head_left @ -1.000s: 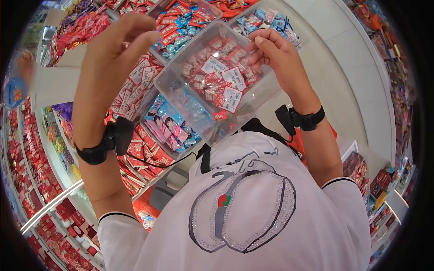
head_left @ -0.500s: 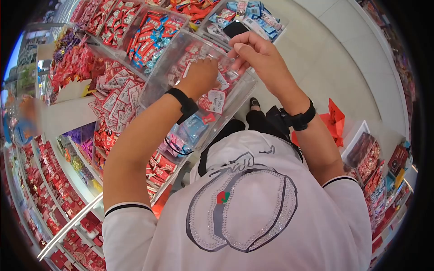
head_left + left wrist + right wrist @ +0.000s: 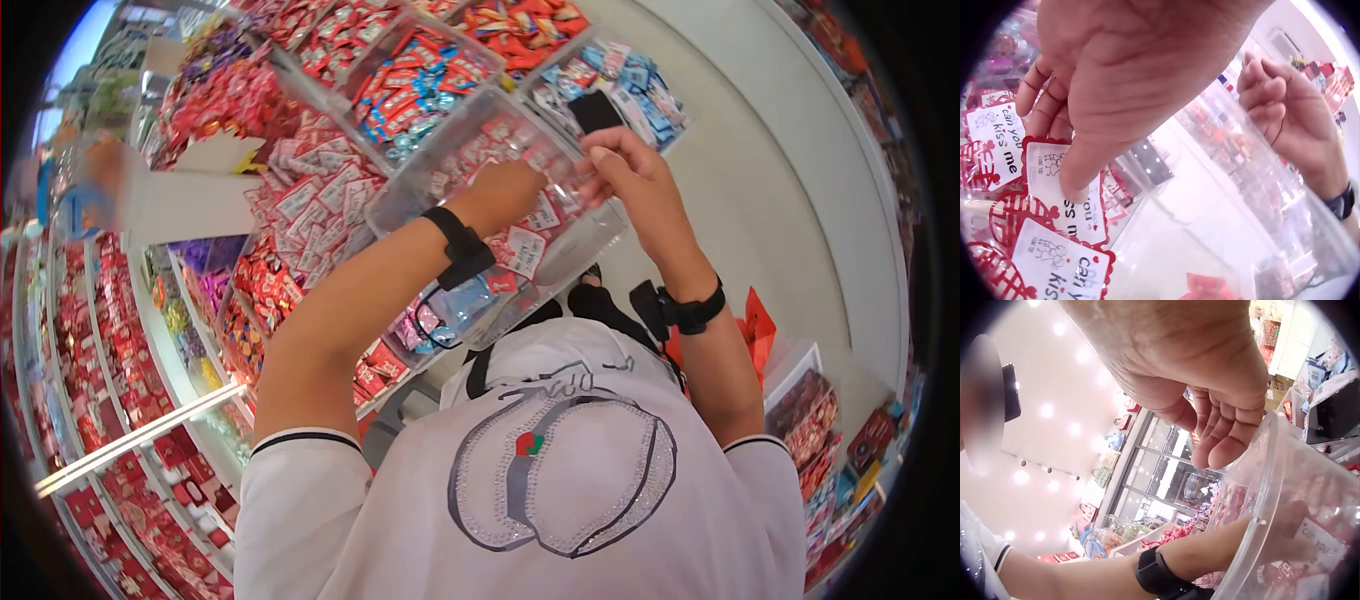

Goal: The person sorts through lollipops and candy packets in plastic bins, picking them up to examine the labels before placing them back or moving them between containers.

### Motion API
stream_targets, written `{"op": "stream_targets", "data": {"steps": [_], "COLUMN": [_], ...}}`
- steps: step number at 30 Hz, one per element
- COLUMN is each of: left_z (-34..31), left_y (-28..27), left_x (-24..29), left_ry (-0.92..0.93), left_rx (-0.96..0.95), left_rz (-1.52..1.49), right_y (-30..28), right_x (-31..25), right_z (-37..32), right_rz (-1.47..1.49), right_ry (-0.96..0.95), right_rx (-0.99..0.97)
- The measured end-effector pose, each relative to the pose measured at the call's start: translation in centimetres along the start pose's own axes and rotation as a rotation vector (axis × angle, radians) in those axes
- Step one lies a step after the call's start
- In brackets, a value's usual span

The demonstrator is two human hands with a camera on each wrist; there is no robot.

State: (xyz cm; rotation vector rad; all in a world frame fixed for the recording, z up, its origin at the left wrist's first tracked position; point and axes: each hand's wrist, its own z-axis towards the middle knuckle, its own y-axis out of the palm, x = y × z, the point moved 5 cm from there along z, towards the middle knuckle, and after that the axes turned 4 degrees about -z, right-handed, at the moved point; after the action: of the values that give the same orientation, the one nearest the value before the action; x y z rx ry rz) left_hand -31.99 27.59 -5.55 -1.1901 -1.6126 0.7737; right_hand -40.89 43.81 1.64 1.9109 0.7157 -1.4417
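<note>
My left hand (image 3: 505, 192) reaches down into a clear plastic tub (image 3: 592, 250) of small candy packets. In the left wrist view its thumb lies across the printed front of a candy packet (image 3: 1044, 165), a white "can you kiss me" card with a red scalloped edge. The fingers curl at that packet's upper edge, pinching it against the thumb. Other packets of this kind (image 3: 1054, 259) lie around it. Beside the tub's far right rim (image 3: 1267, 456) is my right hand (image 3: 640, 190), its fingers loosely curled with nothing between them.
Bins of red and blue wrapped candy (image 3: 425, 90) adjoin the tub. A heap of card packets (image 3: 315, 210) lies to its left. Past the right hand, a black phone-like object (image 3: 597, 112) rests on blue packets. A pale board (image 3: 190, 208) juts in at left.
The left hand, raised over the bins at left a second ago, has come down to the right into the tub. The right hand stays beside the tub's rim.
</note>
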Motion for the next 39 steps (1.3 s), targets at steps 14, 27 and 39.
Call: {"op": "stream_targets", "data": {"steps": [14,27,39], "left_z": [-24.4,-25.0,-24.2], "left_y": [-19.2,-15.2,-13.3], "left_x": [-15.5,-20.9,-20.4], "left_ry": [-0.384,-0.480,-0.411], "left_rx": [0.862,0.879,0.860], "left_rz": [-0.697,-0.078,-0.053], "right_y": [3.9,7.5,9.1], "right_x": [-3.4,-2.3,-1.9], "right_z": [1.0,1.4,2.0], "right_rz": [-0.113,-0.183,-0.211], "right_ry": [-0.033,0.026,0.052], "right_rx": [-0.052,-0.095,-0.127]}}
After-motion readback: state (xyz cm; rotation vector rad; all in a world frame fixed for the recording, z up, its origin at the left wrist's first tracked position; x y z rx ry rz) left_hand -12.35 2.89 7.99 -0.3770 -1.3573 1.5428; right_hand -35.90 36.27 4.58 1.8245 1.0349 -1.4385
